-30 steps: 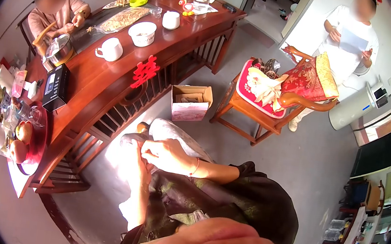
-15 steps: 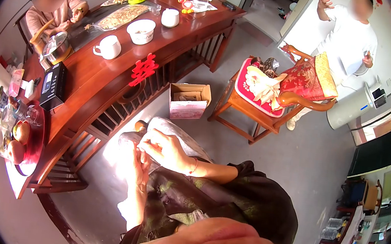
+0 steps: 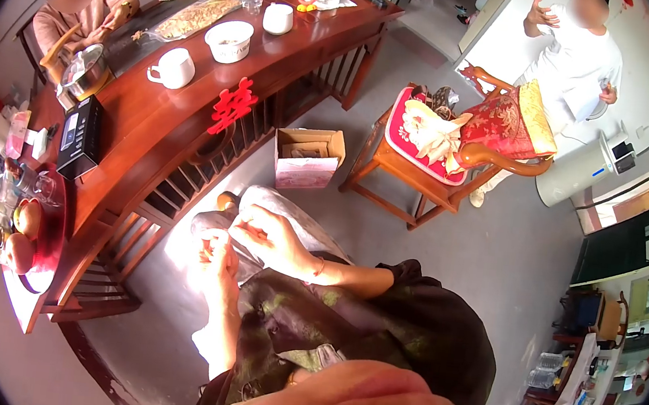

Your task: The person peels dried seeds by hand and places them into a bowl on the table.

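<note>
My left hand [image 3: 218,261] is raised in front of my lap, its fingers curled inward in bright sunlight. Just to its right, my right hand [image 3: 275,240] has thumb and fingers drawn together in a pinch. The two hands are close, with a small gap between the fingertips. Anything they hold is too small or too glaring to make out. Below them lie my dark patterned garment [image 3: 360,311] and light trouser leg [image 3: 310,225]. An open cardboard box [image 3: 307,178] stands on the floor beyond my hands.
A curved wooden table [image 3: 137,129] carries a mug [image 3: 173,69], bowl [image 3: 228,43], cup [image 3: 278,20], food bag [image 3: 197,18], metal pot [image 3: 85,73] and black box [image 3: 81,139]. A seated person [image 3: 82,7] is behind it. A wooden armchair [image 3: 402,185] stands right, before a standing person [image 3: 576,67].
My hands have drawn slightly apart; the right fingers no longer overlap the left ones. The whole view has shifted a little up and left. The seated person's hands have moved slightly.
</note>
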The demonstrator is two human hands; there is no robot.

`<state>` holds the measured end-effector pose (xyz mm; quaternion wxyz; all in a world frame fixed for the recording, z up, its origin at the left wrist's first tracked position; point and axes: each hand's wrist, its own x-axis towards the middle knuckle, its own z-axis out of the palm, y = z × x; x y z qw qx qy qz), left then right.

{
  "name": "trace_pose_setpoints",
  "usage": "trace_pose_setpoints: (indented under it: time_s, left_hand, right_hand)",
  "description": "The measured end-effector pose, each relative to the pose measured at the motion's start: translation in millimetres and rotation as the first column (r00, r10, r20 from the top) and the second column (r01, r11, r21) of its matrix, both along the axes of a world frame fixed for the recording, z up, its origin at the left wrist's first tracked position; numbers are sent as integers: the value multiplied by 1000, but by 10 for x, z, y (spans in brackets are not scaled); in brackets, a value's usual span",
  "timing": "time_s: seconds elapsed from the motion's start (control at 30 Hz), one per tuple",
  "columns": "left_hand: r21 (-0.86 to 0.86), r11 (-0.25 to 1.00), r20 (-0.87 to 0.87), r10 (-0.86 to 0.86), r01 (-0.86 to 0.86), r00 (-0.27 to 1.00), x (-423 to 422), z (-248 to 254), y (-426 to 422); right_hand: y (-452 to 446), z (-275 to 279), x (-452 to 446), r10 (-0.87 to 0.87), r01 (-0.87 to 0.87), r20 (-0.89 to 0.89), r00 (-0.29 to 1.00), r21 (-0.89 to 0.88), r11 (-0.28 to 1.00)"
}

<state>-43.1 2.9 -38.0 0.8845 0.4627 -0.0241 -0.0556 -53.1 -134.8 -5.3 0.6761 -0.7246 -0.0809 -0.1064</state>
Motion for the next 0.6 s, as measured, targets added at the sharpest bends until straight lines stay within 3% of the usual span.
trace_pose_setpoints:
  time_s: [0.07, 0.13, 0.17, 0.2, 0.27, 0.33, 0.43, 0.6]
  left_hand:
    - [-4, 1000, -18, 9, -9, 1000, 3, 36, 7]
    - [9, 1000, -21, 19, -19, 1000, 14, 30, 15]
    - [23, 999, -18, 30, -29, 999, 25, 32, 17]
    - [26, 999, -23, 32, -32, 999, 34, 56, 16]
    - [79, 997, 1, 18, -18, 1000, 42, 152, 10]
    - [96, 995, 11, -2, 1, 1000, 53, 269, -14]
    - [102, 994, 33, -44, 40, 998, 53, 297, -15]
    - [144, 988, 91, -68, 54, 994, 65, 365, -30]
  right_hand:
    - [16, -37, 4, 21, -18, -45, 999, 57, 998]
    - [32, 57, 18, 140, -72, -278, 950, 241, 968]
    - [-43, 205, -19, 283, -115, -404, 870, 393, 913]
    - [-75, 180, -7, 287, -115, -407, 867, 396, 911]
    - [-116, 151, 12, 523, -184, -385, 761, 644, 743]
    - [-184, 252, 0, 551, -181, -398, 733, 666, 723]
    - [-219, 418, -21, 448, -176, -429, 784, 538, 824]
    - [-224, 498, -46, 351, -151, -427, 833, 437, 887]
